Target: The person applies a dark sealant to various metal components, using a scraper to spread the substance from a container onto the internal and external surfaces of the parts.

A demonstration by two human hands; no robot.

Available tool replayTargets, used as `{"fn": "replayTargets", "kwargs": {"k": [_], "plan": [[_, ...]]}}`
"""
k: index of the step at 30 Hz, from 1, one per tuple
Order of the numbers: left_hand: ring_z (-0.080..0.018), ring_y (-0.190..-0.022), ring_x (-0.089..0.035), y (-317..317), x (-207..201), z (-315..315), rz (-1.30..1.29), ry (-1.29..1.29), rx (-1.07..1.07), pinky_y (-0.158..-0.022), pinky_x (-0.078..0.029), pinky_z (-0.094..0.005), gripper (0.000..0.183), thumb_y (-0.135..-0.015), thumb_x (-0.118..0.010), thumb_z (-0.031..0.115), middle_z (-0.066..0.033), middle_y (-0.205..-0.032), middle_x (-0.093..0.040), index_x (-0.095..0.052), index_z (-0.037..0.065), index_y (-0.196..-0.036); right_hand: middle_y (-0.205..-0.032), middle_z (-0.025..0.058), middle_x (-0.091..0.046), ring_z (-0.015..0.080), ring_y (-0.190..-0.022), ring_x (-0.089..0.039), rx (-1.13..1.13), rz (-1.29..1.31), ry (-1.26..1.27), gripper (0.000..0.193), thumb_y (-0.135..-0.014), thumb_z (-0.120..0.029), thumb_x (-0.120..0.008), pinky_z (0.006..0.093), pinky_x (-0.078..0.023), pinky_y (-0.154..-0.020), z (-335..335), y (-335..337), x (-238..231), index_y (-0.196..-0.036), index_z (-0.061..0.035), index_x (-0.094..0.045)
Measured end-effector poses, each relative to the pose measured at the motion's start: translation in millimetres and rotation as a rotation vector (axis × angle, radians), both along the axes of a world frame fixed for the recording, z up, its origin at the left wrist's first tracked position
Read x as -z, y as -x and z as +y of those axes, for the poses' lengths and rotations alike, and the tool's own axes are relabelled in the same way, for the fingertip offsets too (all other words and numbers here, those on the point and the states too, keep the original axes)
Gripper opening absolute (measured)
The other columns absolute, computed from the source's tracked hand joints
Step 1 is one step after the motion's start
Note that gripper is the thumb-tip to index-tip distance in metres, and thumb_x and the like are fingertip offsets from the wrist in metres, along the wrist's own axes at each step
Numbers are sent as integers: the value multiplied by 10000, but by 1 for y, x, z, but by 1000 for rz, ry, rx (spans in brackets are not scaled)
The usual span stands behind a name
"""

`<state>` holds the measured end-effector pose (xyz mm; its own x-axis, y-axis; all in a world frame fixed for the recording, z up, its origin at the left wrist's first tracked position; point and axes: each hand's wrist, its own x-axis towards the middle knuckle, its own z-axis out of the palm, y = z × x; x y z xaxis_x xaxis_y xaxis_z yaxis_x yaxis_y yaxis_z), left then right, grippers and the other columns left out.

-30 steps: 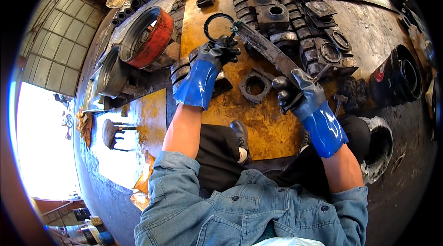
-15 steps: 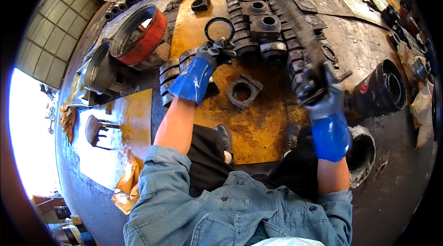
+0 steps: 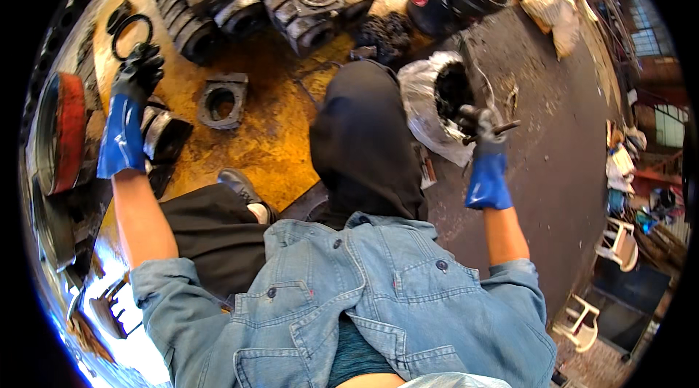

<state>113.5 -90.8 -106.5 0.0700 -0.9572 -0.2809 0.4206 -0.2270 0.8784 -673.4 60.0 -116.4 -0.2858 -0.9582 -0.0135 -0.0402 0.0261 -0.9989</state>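
Over yellow flooring [image 3: 277,133], left fingers [image 3: 138,67] pinch a thin black ring [image 3: 114,40] — right fingers [image 3: 482,122] clasp a dark rod [image 3: 508,126].

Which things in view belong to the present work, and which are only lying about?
Likely work, judging by hands:
black ring, in left hand
dark rod, in right hand
wrapped tub, by right hand

Probably just lying about:
pale sack
red hoop
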Motion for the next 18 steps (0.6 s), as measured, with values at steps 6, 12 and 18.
{"fn": "replayTargets", "kwargs": {"k": [6,12,18], "plan": [[-229,-935,-667,8,23,-13,-165,-53,-119,-691,-532,-337,404,-945,-628,328,-109,-1269,-644,-576,121,-1288,-1023,128,-689,200,-882,-673,39,1122,-460,508,-899,-19,-551,309,-542,-754,100,40,116,-1397,-113,-525],[-192,-983,-648,11,29,-15,-133,-58,-2,-713,-507,-299,439,-961,-599,173,-89,-1301,-613,-498,92,-1380,-961,149,-709,331,-863,-700,-148,1575,-456,415,-802,-76,-611,439,-559,-719,96,-4,92,-1215,-107,-613],[-207,-1050,-636,32,13,-6,-170,-84,-59,-782,-520,-320,483,-971,-593,240,-99,-1345,-587,-474,81,-1411,-923,126,-703,317,-851,-696,-253,1648,-485,360,-821,-110,-575,462,-540,-672,138,22,120,-1179,-143,-587]]}}
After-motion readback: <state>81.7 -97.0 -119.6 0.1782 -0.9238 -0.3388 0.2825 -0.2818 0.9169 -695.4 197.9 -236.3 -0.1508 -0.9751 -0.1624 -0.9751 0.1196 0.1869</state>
